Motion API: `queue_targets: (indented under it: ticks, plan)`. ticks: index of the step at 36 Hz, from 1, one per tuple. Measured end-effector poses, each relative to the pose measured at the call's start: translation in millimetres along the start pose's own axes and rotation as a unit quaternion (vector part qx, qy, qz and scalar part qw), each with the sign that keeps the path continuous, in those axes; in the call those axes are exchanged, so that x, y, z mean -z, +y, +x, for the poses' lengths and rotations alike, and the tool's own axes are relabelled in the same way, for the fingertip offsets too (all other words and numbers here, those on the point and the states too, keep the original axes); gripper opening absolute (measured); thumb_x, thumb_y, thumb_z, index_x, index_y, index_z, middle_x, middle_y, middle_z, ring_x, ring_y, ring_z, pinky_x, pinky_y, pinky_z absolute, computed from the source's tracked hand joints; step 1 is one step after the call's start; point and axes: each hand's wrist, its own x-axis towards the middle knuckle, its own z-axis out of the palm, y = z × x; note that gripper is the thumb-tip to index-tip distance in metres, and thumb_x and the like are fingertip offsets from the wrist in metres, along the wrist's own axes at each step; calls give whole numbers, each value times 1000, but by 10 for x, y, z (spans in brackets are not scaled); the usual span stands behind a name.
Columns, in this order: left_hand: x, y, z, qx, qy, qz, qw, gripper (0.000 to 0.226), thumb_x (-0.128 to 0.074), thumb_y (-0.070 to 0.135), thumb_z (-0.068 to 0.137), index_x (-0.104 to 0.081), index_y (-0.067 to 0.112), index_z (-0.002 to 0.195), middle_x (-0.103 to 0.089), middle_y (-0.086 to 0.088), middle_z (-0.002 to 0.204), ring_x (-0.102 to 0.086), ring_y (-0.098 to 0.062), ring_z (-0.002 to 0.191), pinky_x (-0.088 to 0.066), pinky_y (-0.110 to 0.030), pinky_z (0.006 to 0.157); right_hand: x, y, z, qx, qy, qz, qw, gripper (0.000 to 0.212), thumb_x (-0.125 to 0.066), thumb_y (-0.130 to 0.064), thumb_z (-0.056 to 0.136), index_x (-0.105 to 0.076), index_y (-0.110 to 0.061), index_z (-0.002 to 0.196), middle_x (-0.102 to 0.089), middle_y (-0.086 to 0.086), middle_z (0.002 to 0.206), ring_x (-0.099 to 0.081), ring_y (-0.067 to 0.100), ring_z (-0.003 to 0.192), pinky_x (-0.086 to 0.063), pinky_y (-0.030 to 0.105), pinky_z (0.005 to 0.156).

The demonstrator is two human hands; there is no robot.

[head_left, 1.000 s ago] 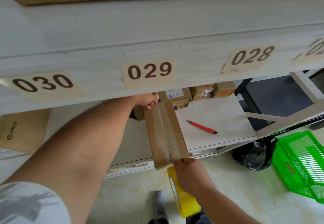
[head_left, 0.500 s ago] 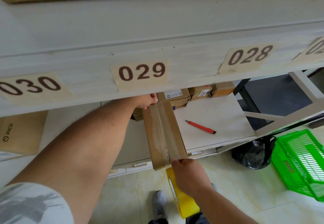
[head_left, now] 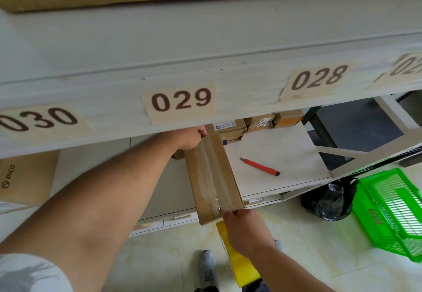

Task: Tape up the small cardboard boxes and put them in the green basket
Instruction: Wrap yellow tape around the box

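Left hand (head_left: pixel 191 140) grips the cardboard box (head_left: pixel 212 177) far end, steadying it. Right hand (head_left: pixel 246 230), fingers curled round the yellow tape roll (head_left: pixel 239 266), pulls the strip over the near edge to seal it.

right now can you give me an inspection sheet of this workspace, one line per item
surface: white lower shelf under the labels 030, 029 and 028.
job's things: long cardboard box with clear tape along its top, overhanging the shelf edge; small cardboard boxes stacked at the back; green basket on the floor, nothing seen inside.
clutter: red utility knife on the shelf; black plastic bag beside the basket.
grippers: left hand holds the box's far end; right hand pinches the tape at the near end and holds the yellow tape roll.
cables: nothing seen.
surroundings: PICO carton at left; pale tiled floor.
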Motion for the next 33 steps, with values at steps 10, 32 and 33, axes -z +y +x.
queue_targets:
  ticks: [10,32,33]
  plan:
    - [-110,-35,-165,9,-21,25,999,36,-32,32,98,-61,13,90,-66,-9,101,-62,-28,99,-47,-36,82,13,-28,17,-4,-4,9,1000,42,-42,-49,96,-68,-17,84,-69,2,80,-65,22,77,-51,34,71]
    - [-805,-330,-671,-137,35,310,940,71,1,60,99,23,19,154,34,-1,159,34,-16,146,13,-42,123,3,36,52,16,-3,20,1000,42,-43,-50,95,-64,-17,79,-65,4,79,-63,26,78,-51,34,74]
    - [-801,-325,-679,-136,33,311,940,71,1,60,99,24,19,153,34,-1,159,34,-16,145,13,-42,123,-10,66,35,19,-5,26,999,44,-42,-53,97,-66,-18,84,-66,3,79,-64,24,78,-52,33,74]
